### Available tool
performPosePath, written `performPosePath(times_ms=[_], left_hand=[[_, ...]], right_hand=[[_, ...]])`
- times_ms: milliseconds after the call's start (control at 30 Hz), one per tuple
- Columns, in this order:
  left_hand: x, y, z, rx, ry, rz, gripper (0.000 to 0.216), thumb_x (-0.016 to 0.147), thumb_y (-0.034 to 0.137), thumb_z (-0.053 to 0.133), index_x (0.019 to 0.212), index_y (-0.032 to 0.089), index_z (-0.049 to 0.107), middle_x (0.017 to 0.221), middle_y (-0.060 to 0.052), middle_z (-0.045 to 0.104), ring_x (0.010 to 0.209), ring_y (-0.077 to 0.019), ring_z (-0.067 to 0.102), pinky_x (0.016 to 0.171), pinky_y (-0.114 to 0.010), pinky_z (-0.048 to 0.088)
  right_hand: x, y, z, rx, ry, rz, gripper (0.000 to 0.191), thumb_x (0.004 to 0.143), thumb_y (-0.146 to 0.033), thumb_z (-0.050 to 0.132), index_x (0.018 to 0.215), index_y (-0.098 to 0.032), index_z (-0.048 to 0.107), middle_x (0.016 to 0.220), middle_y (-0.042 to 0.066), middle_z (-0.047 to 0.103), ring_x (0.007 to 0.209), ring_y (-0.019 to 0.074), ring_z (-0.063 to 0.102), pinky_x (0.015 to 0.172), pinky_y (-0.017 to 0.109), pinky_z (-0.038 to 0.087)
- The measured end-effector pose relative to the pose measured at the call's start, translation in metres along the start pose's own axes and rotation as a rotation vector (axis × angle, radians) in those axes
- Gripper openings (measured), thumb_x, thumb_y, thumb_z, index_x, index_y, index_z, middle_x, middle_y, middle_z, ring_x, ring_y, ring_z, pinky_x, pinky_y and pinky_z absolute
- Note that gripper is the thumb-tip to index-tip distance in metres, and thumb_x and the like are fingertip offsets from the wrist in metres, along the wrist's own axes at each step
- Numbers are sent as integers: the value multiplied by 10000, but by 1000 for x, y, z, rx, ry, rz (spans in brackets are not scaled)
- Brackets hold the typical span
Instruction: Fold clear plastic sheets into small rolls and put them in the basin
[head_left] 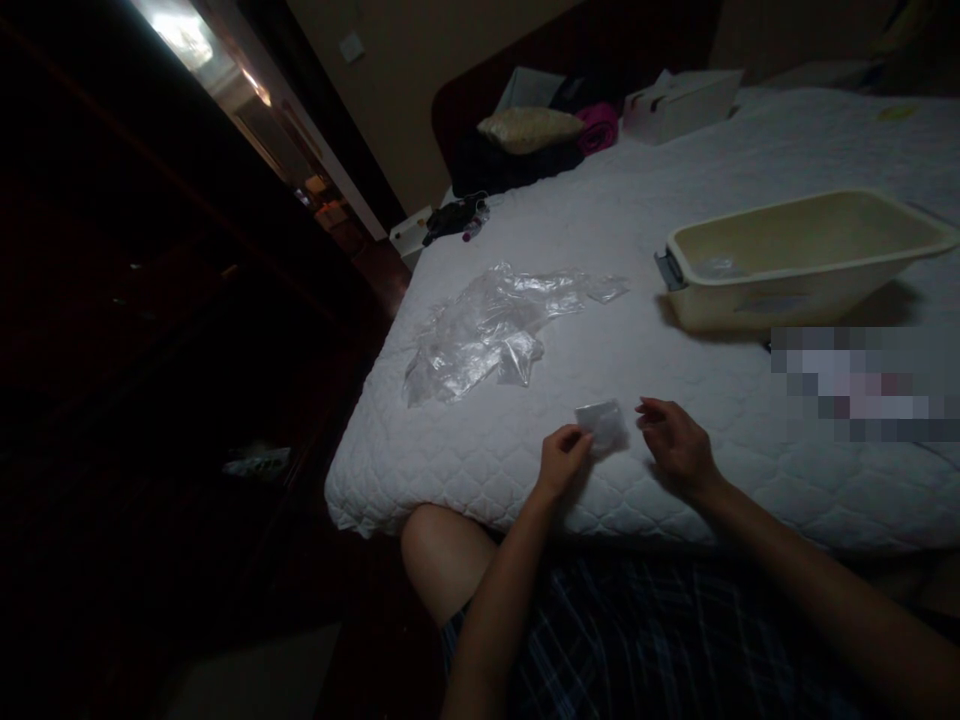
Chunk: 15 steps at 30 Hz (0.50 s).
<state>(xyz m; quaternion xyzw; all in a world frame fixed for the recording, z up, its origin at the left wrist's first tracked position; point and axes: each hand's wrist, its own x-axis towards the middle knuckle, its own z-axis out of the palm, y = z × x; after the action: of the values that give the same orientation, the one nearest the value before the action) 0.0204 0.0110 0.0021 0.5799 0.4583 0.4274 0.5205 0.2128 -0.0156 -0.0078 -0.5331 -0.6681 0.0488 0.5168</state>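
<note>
My left hand (564,458) pinches the left side of a small clear plastic bag (602,424), held just above the white quilted bed cover (637,360). To the right of the bag is my right hand (675,446), its fingers apart and curved, with a gap between them and the bag. Nothing shows in that hand. Farther off to the left, a crumpled heap of clear plastic sheeting or bags (487,320) is spread over the cover.
A cream plastic tub (750,305) with a grey handle stands on the bed at right, some clear plastic inside. At the far end are a white box (682,105), a beige pillow (529,130) and a rolled magenta cloth (598,128). The bed's edge drops to dark floor at left.
</note>
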Motion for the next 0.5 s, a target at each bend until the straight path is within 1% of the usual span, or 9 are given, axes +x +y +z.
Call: performPosePath(times_ms=[100,233,300,367,433,500], left_hand=[[0,-5,1,-1,-57,13,221,778,360,649,701,159,602,685,7,600,693,-122,565,698,-254,471],[0,-6,0,73,-112,45,200,799,352,618,732,164,600,715,0,588,736,-130,547,716,-251,462],[-1,-5,-1,112,-126,51,184,810,336,599,740,166,599,735,-5,587,746,-133,541,724,-252,456],[-2,-5,0,158,-113,64,172,813,326,592,745,168,606,758,-13,595,762,-141,543,737,-259,456],[-4,-6,2,210,-77,80,164,815,321,589,759,171,625,782,-22,611,781,-152,552,754,-274,459],[-7,-8,4,244,-35,93,165,819,322,586,784,174,649,805,-34,632,797,-162,567,772,-292,463]], right_hand=[[1,-1,-1,0,-52,-16,395,891,-412,505,1220,-196,536,963,92,679,756,217,672,678,361,551],[2,-3,1,-27,-91,-23,438,883,-420,531,1252,-185,517,1021,113,676,811,228,670,726,381,555],[3,-4,2,-23,-97,-36,405,877,-409,546,1213,-183,540,1022,115,677,854,235,663,769,398,548],[4,-5,4,6,-96,-19,316,868,-388,562,1117,-195,587,988,101,683,872,233,655,796,404,539],[5,-7,5,85,-96,62,219,860,-381,572,984,-208,621,918,78,687,826,216,652,764,383,542],[6,-9,4,204,-101,207,199,843,-402,588,882,-211,629,848,60,686,765,201,652,705,354,543]])
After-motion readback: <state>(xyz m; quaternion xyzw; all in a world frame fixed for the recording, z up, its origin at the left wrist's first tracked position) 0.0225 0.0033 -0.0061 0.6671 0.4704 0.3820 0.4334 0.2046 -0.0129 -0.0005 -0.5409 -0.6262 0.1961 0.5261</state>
